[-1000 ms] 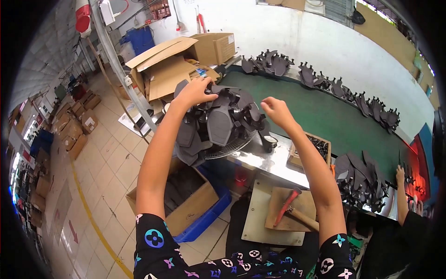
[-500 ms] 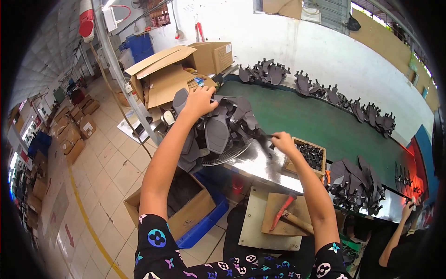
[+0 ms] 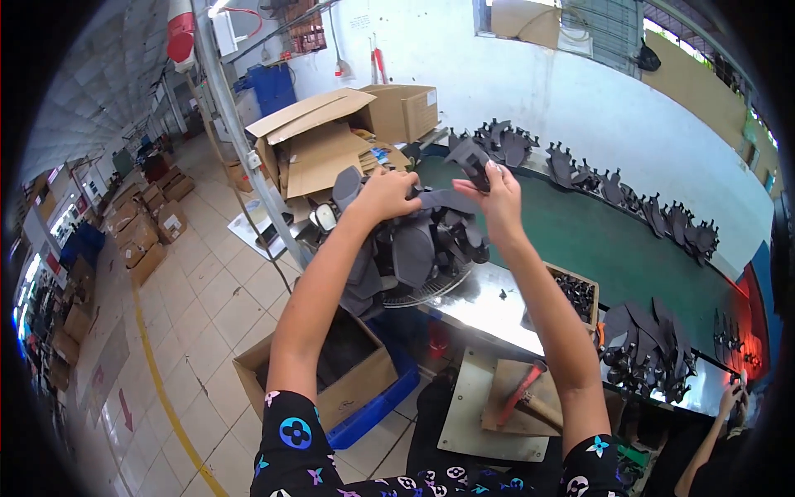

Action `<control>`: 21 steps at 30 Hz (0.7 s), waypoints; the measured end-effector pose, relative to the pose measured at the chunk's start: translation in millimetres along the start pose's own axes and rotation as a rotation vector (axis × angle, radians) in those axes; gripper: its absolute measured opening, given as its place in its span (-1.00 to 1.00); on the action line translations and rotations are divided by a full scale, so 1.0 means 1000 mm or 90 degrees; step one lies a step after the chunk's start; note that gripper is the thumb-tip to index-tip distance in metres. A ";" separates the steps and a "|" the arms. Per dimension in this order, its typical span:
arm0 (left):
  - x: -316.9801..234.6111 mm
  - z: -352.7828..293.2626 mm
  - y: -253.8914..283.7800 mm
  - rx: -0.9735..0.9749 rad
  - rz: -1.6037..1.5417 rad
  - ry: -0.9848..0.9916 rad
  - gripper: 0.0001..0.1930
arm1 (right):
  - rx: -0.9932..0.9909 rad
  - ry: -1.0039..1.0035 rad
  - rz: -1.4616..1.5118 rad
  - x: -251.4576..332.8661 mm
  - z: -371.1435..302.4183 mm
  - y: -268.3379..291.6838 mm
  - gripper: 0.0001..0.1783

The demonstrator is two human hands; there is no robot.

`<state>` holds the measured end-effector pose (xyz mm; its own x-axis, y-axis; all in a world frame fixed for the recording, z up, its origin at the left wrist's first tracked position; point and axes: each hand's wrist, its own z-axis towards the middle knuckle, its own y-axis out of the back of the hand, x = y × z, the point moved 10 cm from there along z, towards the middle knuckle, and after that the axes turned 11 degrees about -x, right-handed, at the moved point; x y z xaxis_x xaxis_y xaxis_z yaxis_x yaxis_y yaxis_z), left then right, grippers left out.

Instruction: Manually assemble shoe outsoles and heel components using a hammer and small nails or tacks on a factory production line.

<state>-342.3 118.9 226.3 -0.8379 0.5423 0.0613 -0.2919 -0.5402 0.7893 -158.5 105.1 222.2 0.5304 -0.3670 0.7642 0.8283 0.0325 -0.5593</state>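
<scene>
A heap of dark grey flat pieces with rounded ends and black fittings [image 3: 412, 253] lies on a round wire rack [image 3: 422, 296] at the bench's left end. My left hand [image 3: 383, 197] rests on the top of this heap, its fingers bent and closed on a dark grey piece there; the fingertips are partly hidden. Just right of it, my right hand [image 3: 502, 199] is raised above the bench, pinching another dark grey piece [image 3: 470, 159] between thumb and fingers. That piece stands tilted upward.
An open carton [image 3: 356, 396] sits in a blue crate below the heap. A wooden box of small black parts [image 3: 580, 298], a red-headed hammer [image 3: 526, 389] and another grey heap [image 3: 650, 344] are to the right. Flattened cardboard [image 3: 323, 161] lies behind. A co-worker's hand [image 3: 730, 398] works far right.
My right hand has risen from beside the wooden box to above the heap's right side, now with a dark grey piece upright in it. My left hand stays on the heap. The view has shifted slightly.
</scene>
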 end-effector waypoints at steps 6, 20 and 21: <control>0.025 -0.039 0.072 -0.246 0.018 0.126 -0.59 | -0.089 -0.349 0.244 -0.109 0.011 -0.037 -0.56; 0.093 -0.254 -0.061 -0.122 -0.161 0.679 -0.23 | -0.016 0.028 -0.478 -0.090 -0.008 0.019 -0.41; 0.096 -0.252 -0.062 -0.123 -0.161 0.678 -0.23 | -0.005 0.104 -0.456 -0.089 -0.013 0.018 -0.38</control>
<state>-521.2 42.3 29.4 -0.6843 -0.1289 -0.7177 -0.4996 -0.6340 0.5903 -193.2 126.4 139.4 -0.1745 -0.4293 0.8861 0.9603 -0.2732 0.0567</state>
